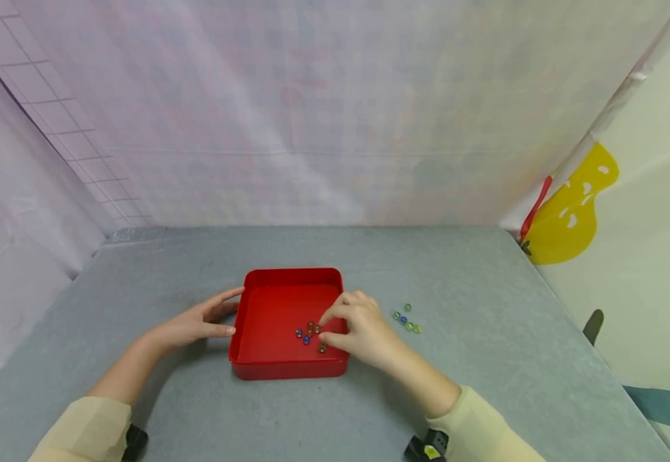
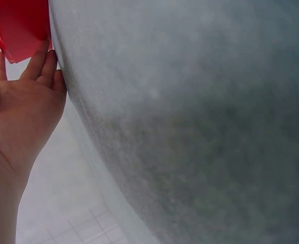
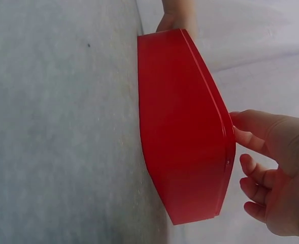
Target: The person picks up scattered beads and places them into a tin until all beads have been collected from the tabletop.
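A red square tray (image 1: 289,369) with low walls sits on the grey tabletop. Several small glass marbles (image 1: 307,340), amber-brown and blue, lie in its front right part. My right hand (image 1: 364,327) reaches over the tray's right wall, thumb and index fingertips bent down beside a brownish marble (image 1: 317,329). Whether they pinch it is unclear; in the right wrist view the tray's wall (image 3: 182,122) hides the fingertips. At the tray's left side, my left hand (image 1: 199,325) has its thumb and fingers spread, the tips at the wall. The left wrist view shows those fingers extended.
Right of the tray, several green and blue marbles (image 1: 409,326) lie loose on the grey cloth-covered table (image 1: 456,269). A pale patterned curtain (image 1: 323,128) hangs behind the table's far edge. Another printed white sheet (image 1: 629,289) hangs along the right side.
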Available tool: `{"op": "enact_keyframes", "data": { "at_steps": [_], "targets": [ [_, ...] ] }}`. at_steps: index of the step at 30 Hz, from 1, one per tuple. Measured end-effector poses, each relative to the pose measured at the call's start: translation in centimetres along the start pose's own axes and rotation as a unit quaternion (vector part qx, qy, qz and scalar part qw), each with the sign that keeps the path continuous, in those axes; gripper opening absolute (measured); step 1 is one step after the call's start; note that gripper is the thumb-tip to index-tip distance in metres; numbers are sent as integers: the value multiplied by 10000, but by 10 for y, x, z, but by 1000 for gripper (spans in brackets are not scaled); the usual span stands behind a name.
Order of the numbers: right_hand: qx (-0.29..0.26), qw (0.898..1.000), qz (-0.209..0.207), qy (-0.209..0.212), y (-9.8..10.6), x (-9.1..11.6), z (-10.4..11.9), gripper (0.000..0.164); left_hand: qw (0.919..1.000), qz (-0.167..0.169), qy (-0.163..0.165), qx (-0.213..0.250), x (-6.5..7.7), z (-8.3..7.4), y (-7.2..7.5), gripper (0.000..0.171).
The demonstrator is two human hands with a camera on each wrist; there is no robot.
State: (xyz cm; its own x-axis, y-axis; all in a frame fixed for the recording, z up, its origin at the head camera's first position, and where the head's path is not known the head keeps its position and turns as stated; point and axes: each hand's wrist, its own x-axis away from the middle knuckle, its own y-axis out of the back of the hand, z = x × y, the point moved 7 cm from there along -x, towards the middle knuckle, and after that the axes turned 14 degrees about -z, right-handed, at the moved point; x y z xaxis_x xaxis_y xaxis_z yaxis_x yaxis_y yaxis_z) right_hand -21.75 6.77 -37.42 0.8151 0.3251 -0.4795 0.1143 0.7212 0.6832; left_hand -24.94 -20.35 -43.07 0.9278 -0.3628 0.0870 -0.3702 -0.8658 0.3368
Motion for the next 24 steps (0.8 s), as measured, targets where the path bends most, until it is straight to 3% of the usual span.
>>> {"op": "enact_keyframes", "data": {
  "at_steps": [24],
  "targets": [
    [241,9984,-509,64,27,7,-13,16,9999,12,60,95,1,-1,-1,77]
  ]
}}
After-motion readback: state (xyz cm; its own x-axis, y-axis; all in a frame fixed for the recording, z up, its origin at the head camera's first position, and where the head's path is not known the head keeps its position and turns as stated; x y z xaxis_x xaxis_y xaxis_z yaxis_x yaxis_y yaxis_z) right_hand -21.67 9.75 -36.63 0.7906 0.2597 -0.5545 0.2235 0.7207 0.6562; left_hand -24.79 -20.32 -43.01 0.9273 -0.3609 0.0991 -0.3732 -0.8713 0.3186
